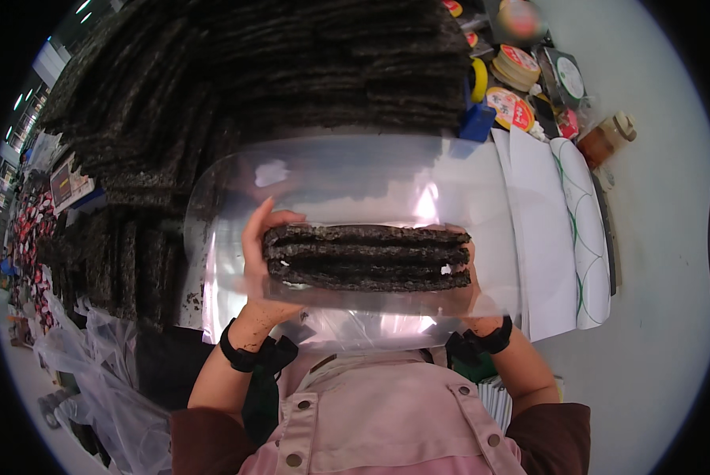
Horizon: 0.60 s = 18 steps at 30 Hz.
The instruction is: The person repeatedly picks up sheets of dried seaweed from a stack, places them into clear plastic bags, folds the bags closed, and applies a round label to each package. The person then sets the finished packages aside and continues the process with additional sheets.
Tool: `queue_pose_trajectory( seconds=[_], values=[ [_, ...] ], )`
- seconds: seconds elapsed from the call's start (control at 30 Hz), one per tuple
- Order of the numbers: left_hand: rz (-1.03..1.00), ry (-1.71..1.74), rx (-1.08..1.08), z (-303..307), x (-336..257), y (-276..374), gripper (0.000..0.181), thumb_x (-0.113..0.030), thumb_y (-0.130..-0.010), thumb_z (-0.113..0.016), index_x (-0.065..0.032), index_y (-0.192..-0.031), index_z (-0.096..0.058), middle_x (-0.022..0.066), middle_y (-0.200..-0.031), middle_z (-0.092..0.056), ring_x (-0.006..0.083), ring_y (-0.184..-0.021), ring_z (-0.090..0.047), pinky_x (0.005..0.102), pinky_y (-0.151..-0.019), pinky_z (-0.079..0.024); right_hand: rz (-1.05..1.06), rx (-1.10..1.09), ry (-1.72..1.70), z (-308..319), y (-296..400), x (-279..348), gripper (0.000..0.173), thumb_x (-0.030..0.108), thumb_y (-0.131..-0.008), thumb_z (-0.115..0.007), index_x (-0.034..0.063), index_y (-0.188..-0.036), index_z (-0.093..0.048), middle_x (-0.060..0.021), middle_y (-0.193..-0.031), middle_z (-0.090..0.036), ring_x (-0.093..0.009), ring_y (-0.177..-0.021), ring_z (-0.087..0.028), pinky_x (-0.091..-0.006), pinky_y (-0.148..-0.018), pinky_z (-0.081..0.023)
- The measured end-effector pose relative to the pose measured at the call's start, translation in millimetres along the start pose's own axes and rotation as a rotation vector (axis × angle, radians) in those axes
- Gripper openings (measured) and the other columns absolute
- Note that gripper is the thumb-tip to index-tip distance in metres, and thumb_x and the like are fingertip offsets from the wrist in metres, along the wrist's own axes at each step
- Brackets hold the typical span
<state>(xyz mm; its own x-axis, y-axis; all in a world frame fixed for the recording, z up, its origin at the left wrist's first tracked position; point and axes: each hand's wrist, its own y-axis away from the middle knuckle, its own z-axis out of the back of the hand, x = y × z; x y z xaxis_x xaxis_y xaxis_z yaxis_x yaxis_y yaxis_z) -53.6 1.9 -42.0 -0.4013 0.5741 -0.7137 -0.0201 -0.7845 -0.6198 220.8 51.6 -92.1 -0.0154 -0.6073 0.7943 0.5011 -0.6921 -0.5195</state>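
Several dark, rough-surfaced layered slabs, apparently pressed dried seaweed, form a bundle (366, 258) in front of my chest. My left hand (266, 255) grips its left end, with the thumb and fingers around the edge. At the right end, my right hand (472, 273) holds the bundle, partly hidden behind clear film. A large clear plastic sheet or bag (349, 172) spreads around the bundle and over parts of both hands. Black bands circle both wrists, and dark crumbs stick to my left wrist.
Tall stacks of dark sheets (307, 65) fill the far side, with more stacks (117, 261) at left. White paper (545, 237) lies at right, near a blue tape dispenser (478, 122), round labels (509, 110) and a bottle (607, 139). Plastic bags (99, 368) hang lower left.
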Motion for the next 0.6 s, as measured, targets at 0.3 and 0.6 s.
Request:
queue_pose_trajectory(
  seconds=[0.3, 0.6],
  values=[
    [-0.183, -0.05, -0.006, 10, -5, 35, 0.112, -0.027, -0.05, -0.093, -0.002, -0.139, -0.03, 0.0177, -0.117, -0.047, 0.0241, -0.094, -0.057, 0.0336, -0.081, -0.05, 0.257, -0.269, 0.335, 36, 4, 68, 0.024, 0.002, -0.079, -0.061, -0.0021, -0.103, -0.065, -0.0174, -0.096, -0.063, -0.03, -0.081, -0.059, -0.0337, -0.069, -0.049],
    [-0.617, -0.571, 0.257, 33, -70, -20, 0.045, -0.048, -0.07, -0.073, -0.0145, -0.1, -0.07, 0.0022, -0.105, -0.056, 0.0197, -0.092, -0.048, 0.0319, -0.071, -0.037, 0.221, 0.291, 0.454, 30, -66, 119, 0.035, 0.019, -0.069, -0.075, 0.004, -0.099, -0.065, -0.0059, -0.077, -0.061, -0.023, -0.069, -0.06, -0.0313, -0.059, -0.049]
  ],
)
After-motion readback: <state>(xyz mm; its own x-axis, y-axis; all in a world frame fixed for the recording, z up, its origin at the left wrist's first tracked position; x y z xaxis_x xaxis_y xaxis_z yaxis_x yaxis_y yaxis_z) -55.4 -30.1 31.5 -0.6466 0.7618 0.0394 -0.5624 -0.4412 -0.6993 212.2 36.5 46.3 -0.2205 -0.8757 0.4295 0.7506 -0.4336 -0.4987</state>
